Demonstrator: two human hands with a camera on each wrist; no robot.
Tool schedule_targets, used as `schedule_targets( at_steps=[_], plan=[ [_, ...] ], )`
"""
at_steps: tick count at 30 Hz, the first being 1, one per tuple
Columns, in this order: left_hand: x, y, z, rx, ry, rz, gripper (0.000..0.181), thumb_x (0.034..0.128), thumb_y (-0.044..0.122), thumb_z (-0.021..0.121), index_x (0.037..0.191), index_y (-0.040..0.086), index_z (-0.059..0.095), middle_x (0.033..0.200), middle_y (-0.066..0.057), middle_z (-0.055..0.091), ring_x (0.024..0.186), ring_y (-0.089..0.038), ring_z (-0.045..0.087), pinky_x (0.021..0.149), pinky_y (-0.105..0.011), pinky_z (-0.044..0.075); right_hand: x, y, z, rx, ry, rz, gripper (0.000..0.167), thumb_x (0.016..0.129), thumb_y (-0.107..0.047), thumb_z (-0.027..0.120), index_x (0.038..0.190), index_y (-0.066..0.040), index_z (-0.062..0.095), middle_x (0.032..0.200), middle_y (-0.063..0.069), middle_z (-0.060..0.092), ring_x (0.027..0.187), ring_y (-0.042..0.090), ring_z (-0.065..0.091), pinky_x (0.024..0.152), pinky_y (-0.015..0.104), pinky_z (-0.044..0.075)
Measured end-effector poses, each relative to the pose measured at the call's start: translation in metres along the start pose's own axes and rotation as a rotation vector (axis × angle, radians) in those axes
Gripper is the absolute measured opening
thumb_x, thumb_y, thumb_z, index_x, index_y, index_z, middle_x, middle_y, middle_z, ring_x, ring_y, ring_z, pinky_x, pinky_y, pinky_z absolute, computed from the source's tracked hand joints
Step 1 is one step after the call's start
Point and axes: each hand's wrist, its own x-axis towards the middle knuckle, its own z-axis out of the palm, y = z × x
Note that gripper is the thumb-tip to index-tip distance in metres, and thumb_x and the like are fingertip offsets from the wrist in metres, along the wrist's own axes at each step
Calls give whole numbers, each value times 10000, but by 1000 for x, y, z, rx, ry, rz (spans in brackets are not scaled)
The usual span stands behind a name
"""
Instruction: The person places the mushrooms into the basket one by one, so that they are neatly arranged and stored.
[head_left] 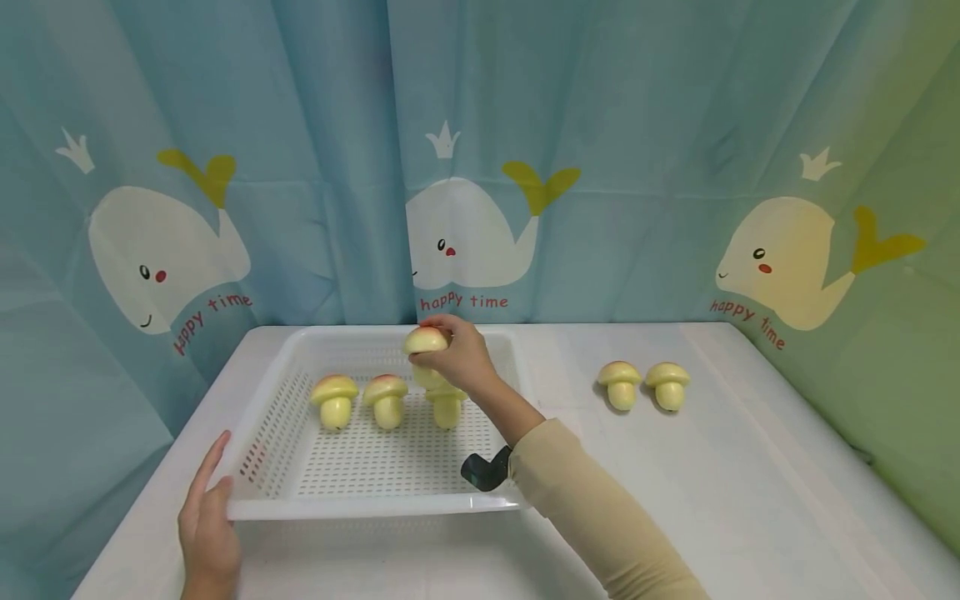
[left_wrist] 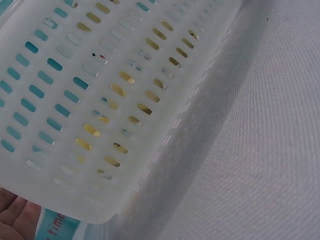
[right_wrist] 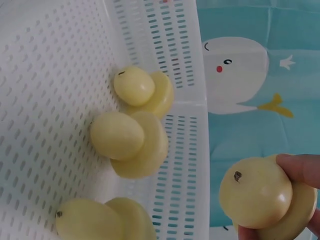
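Observation:
My right hand (head_left: 461,358) pinches a yellow toy mushroom (head_left: 425,342) by its cap, raised over the back of a white perforated basket (head_left: 375,506). In the right wrist view that mushroom (right_wrist: 256,192) shows its round stem end. Three more mushrooms lie in the basket: one at the left (head_left: 335,402), one in the middle (head_left: 386,402), and one (head_left: 447,407) just below the held one. My left hand (head_left: 210,533) is at the basket's front left corner, thumb and fingers extended; whether it touches the rim I cannot tell.
Two mushrooms, one (head_left: 619,385) beside the other (head_left: 667,385), lie on the white table (head_left: 637,500) right of the basket. A black curved thing (head_left: 486,470) shows by the right cuff. A blue curtain (head_left: 630,250) with whale prints hangs behind the table.

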Motion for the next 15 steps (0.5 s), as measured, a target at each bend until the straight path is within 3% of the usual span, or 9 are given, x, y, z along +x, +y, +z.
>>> schedule_targets(
  at_steps=[7,15],
  plan=[
    [-4,6,-1,0,-24,9,497,978,211,158,1423,389,290,1448,182,271,1293,-71,289,1037,-370,261,1,-1,8,6,0,-13,409,705,-55,781,1086,-80,634,1063,69,604,892,203,549,720,310,472],
    [3,-7,-1,-3,-5,10,491,983,217,157,1401,423,309,1431,213,281,1289,-48,289,1037,-414,258,2,-4,17,51,-20,21,424,701,-40,780,1098,-65,634,1066,76,585,871,199,543,700,291,471]
  ],
)
